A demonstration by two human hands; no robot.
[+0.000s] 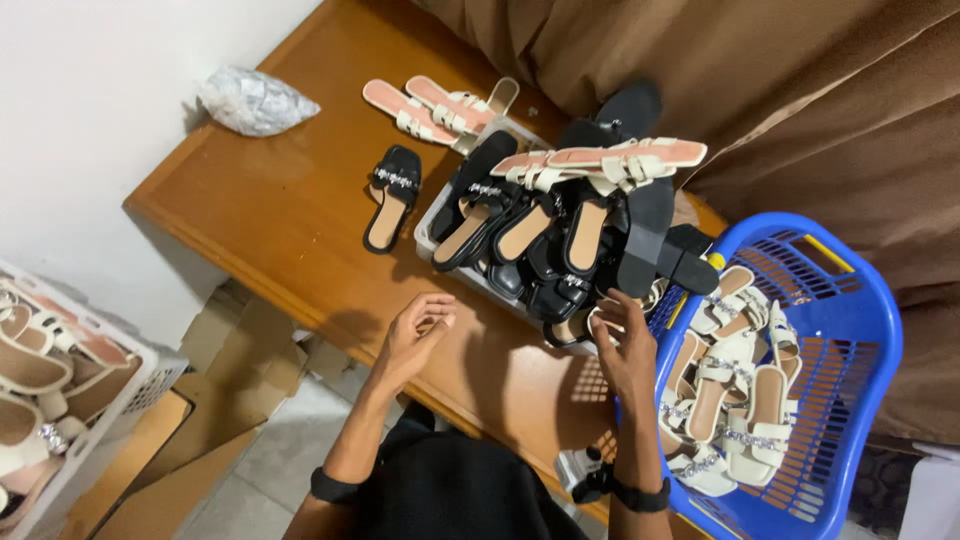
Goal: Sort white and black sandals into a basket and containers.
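My left hand (pixel 415 335) hovers over the wooden table (pixel 290 230), fingers loosely curled and holding nothing. My right hand (pixel 625 345) reaches toward a pile of black flat sandals (pixel 540 240) stacked in a grey tray (pixel 428 232); its fingers touch the near edge of the pile, and whether they grip a sandal is hidden. Several white-strapped sandals with pink soles (pixel 610 165) lie on top of the pile. One black sandal (pixel 390 198) lies alone on the table left of the tray.
A blue plastic basket (pixel 860 330) with several white jewelled sandals stands at the right. Two pink-soled sandals (pixel 435 110) and a crumpled plastic bag (pixel 255 100) lie at the far edge. A white crate (pixel 130 390) of sandals and cardboard sit on the floor at left. Brown curtain behind.
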